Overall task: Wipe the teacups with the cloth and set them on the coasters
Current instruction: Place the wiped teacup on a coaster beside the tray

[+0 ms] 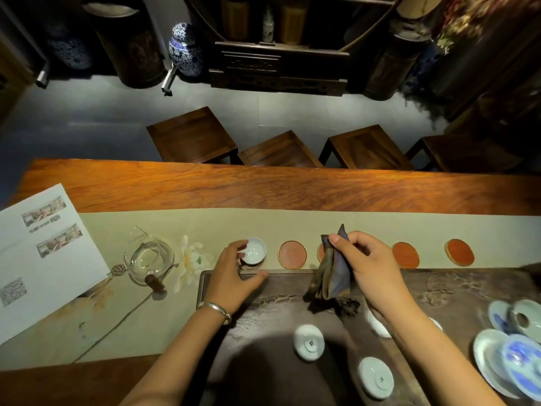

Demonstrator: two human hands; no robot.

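Where the row of coasters begins, we see a white teacup upright on the leftmost coaster, our left hand beside it, fingers loosely curled and touching its rim. Our right hand pinches the folded cloth above the dark tea tray, where two teacups lie inverted.
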